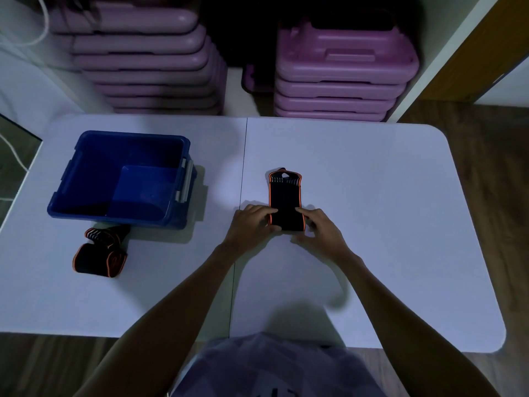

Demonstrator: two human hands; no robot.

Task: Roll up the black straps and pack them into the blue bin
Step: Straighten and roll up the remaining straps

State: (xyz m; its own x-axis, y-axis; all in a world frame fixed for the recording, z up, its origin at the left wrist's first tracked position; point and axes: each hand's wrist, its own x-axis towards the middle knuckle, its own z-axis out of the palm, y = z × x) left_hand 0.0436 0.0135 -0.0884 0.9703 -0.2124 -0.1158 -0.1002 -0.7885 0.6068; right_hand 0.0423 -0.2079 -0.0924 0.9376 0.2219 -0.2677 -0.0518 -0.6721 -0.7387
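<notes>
black strap (284,200) lying flat right of the table (372,224) seam, long axis running near to far, unrolled length stretching away from both hands. left hand (252,224) and right hand (319,227) flanking the near rolled end, fingertips pinching it, palms down, equally close. blue bin (71,179) well apart, far left; 1 rolled strap (100,257) just near it.

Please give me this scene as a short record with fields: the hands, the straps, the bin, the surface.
left hand: on the near left edge of the strap being rolled
right hand: on its near right edge
strap being rolled: black, orange trim, lying flat on the table, far end unrolled
second strap: loosely rolled, on the table just in front of the bin
blue bin: open, no strap visible inside
table: white
</notes>
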